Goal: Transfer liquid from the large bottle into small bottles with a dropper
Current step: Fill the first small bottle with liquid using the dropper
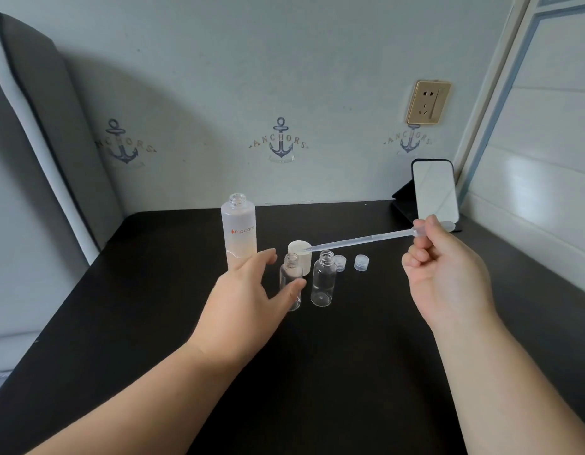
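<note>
Dropper [360, 240] is pinched at its bulb by our right hand [445, 274]; left hand [251, 290], fingers spread wide, nears the left small bottle [290, 280] on the counter [350, 356]. We should steady it, then aim the tip straight down.

Worktop [153, 307]: black. Large bottle [238, 234]: frosted white, orange lettering. Small bottles [323, 284]: clear. Wall [284, 77]: pale, navy anchor motifs. Socket [428, 102]: gold.

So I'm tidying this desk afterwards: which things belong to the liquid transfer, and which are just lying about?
In use: large bottle, its white cap, dropper held by the right hand, two small bottles, the nearer one at the left hand, two small caps.

Lying about: mirror, wall socket.
</note>
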